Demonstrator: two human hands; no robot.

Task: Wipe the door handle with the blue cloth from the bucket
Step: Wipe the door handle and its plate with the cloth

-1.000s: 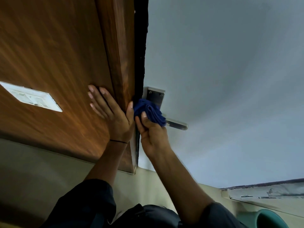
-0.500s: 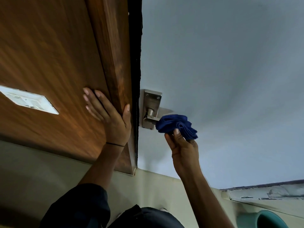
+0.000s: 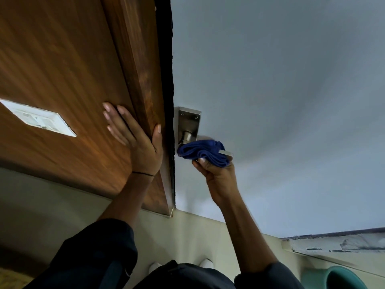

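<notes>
Gripping the blue cloth (image 3: 205, 152), the right hand (image 3: 216, 174) has its fingers curled round the bunched fabric, thumb tip pressed against the cloth's lower fold. The cloth is wrapped over the lever of the door handle (image 3: 188, 130), covering most of the lever's length; only the lever's square metal end shows past the cloth on the right. The handle's brushed-metal backplate, with two screws visible near its top edge, and the round neck of the lever are uncovered above the cloth. The handle is fixed to the pale grey door (image 3: 281, 90), close to the door's dark edge.

The left hand (image 3: 137, 142) lies flat and spread against the wooden frame (image 3: 133, 59), fingers apart on the brown panel and thumb hooked along the raised wooden strip beside the door edge. It holds nothing. A thin dark band circles the left wrist. Both forearms emerge from dark sleeves at the bottom of the view.

A white switch plate (image 3: 39, 118) is set in the wooden panel, well apart from the left hand. A teal bucket (image 3: 341, 278) shows partly at the lower right corner on the floor; its contents cannot be seen.
</notes>
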